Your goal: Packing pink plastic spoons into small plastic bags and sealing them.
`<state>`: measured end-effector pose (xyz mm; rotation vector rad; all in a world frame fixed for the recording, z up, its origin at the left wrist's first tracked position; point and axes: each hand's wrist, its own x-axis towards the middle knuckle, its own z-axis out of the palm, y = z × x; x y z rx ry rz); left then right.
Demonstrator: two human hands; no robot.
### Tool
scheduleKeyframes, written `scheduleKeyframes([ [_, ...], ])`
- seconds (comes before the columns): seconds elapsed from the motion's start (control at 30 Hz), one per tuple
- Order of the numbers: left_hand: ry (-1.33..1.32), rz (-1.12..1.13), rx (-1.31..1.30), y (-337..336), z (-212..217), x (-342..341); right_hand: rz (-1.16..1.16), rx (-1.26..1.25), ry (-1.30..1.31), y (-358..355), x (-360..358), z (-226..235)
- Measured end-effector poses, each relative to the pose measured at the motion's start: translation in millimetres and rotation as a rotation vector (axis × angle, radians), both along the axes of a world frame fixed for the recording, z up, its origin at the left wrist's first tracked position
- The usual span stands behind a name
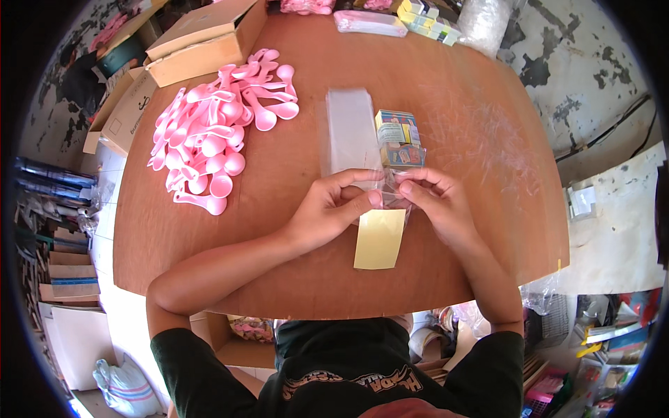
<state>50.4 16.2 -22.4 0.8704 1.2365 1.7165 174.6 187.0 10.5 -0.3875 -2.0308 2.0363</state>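
Observation:
Near the front middle of the table, my left hand (340,205) and my right hand (437,202) pinch a small clear plastic bag (392,198) between thumbs and forefingers. Just under it, toward me, lies a plain pale-yellow paper piece (380,240); whether it touches the bag I cannot tell. Beyond my left fingers rests a stack of long clear plastic bags (350,129). To its right, past my right fingertips, sit small colourful printed cards or packs (399,136). A large heap of pink plastic measuring spoons (209,136) spreads across the left of the table.
At the table's far left stands a cardboard box (202,52), with another open carton (125,111) beside the table. Along the far edge are a pink-and-clear packet (370,23), yellow-and-white small boxes (428,22) and a bulky clear plastic bundle (484,26). A person (82,80) is at the far left.

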Motion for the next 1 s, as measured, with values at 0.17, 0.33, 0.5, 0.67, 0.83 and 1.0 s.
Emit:
scheduleKeyframes([
  [0.17,-0.014,-0.002,-0.018,5,-4,2,0.009,-0.07,0.046,-7,7,2],
  [0.33,-0.081,0.074,-0.086,4,11,4,-0.021,-0.022,0.079,1,10,-1],
  [0.5,0.041,0.09,-0.01,2,3,-1,0.0,-0.026,0.103,5,11,-5],
  [0.67,0.121,0.048,0.081,-2,-3,-5,0.049,0.073,0.193,7,10,-8],
  [0.83,-0.06,0.021,0.12,-3,-8,-10,0.102,0.166,0.216,9,11,-7],
  [1.0,-0.018,0.011,0.1,-1,-6,-6,0.09,0.107,0.269,3,10,-6],
])
